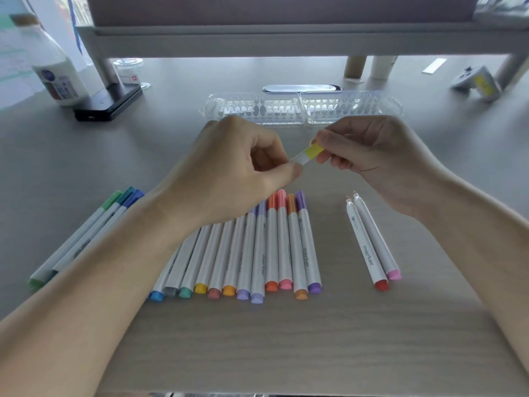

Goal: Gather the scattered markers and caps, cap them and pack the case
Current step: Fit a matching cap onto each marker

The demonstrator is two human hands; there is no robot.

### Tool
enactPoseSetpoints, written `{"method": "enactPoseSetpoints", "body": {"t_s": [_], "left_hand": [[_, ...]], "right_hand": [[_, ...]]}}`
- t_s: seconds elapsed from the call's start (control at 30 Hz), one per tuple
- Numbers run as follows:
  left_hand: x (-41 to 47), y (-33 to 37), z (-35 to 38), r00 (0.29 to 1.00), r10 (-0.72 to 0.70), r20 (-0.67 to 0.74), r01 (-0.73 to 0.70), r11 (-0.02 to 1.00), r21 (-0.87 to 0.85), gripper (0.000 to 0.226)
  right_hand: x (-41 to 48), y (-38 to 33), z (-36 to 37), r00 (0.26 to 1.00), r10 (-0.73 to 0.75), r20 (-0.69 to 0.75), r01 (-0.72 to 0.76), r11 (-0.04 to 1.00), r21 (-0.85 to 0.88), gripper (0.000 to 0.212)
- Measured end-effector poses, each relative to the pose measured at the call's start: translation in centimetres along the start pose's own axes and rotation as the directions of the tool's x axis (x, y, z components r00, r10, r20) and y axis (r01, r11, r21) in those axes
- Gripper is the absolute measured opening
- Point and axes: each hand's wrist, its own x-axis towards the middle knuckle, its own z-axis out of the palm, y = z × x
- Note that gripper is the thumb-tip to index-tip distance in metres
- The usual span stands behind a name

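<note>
Desk [286, 353] wood-grain, near edge at bottom, both forearms crossing it. Row of capped markers [257, 247] side by side under left wrist. Clear case [303, 110] at rear, two halves side by side. Left hand [229, 173] and right hand [372, 161] raised above row, each pinching one end of yellow marker [299, 157]. Three green-blue markers [86, 233] capped, left of row. Two uncapped markers [369, 242] touching, right of row. Yellow cap [313, 151] at barrel's end, in right fingertips.
</note>
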Motion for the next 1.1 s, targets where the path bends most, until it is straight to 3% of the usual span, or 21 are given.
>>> {"method": "enactPoseSetpoints", "body": {"t_s": [0.17, 0.33, 0.53, 0.77, 1.1], "left_hand": [[0.9, 2.9, 0.3, 0.976, -0.160, 0.150, 0.158, 0.987, 0.027, 0.032], [1.1, 5.9, 2.7, 0.932, -0.262, 0.249, 0.222, 0.959, 0.176, 0.041], [1.0, 6.6, 4.5, 0.928, -0.274, 0.253, 0.179, 0.922, 0.343, 0.042], [0.9, 5.6, 4.4, 0.926, -0.258, 0.276, 0.161, 0.930, 0.331, 0.027], [1.2, 4.3, 4.1, 0.923, -0.254, 0.289, 0.147, 0.928, 0.343, 0.032]], "right_hand": [[-0.1, -0.1, -0.1, 1.000, 0.025, 0.016, -0.025, 0.999, -0.023, 0.022], [0.2, 0.2, -0.6, 0.988, 0.108, -0.108, -0.110, 0.994, -0.016, 0.029], [0.3, 0.4, -0.7, 0.982, 0.135, -0.128, -0.145, 0.987, -0.065, 0.029], [0.4, 0.5, -0.6, 0.982, 0.130, -0.135, -0.143, 0.985, -0.093, 0.030], [0.3, 0.5, -0.6, 0.981, 0.135, -0.136, -0.149, 0.984, -0.098, 0.030]]}}
